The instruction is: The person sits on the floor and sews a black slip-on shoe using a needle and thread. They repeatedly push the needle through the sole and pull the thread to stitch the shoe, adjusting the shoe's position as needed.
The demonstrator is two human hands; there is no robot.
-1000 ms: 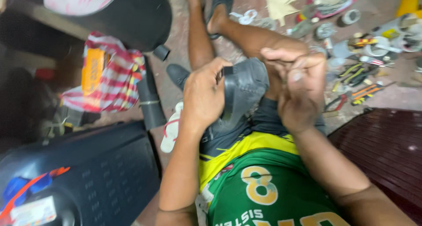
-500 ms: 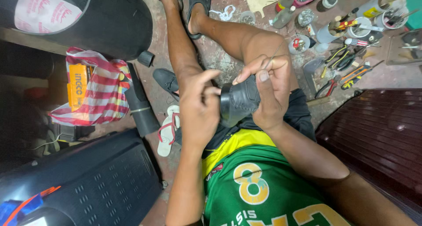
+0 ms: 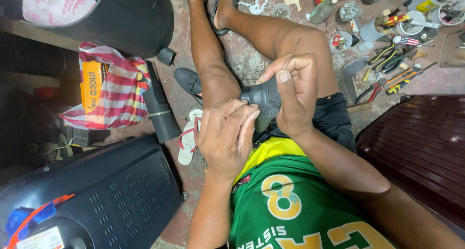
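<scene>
while only the head view is given, the whole relation can be read from it: a black shoe [image 3: 264, 101] is held low in the lap, resting against the bare left thigh just above the dark shorts [image 3: 334, 123]. the left hand [image 3: 225, 137] is curled over the near end of the shoe, its fingers [image 3: 244, 120] bent down onto the dark leather, so that it is closed on the shoe and steadies it; how far the thumb wraps beneath cannot be told, since it is hidden. the right hand [image 3: 295, 96] is placed on the far side, raised a little above the shoe, with thumb and forefinger pinched shut on a thin needle [image 3: 292, 53] whose shaft is pointed up and away from the body, toward the knee. the shoe thus lies below and slightly to the left of the pinched fingertips, between the two hands, and its long axis appears to run across the lap from the left hand toward the right, though most of it is covered. the left hand is the one in full contact with it; the right is touching it only at the heel of the palm, as far as can be seen. no thread can be made out. on the floor beyond the right knee, pliers [image 3: 373, 91] and other small tools are scattered, and a white sandal [image 3: 189, 142] is lying beside the left arm.
</scene>
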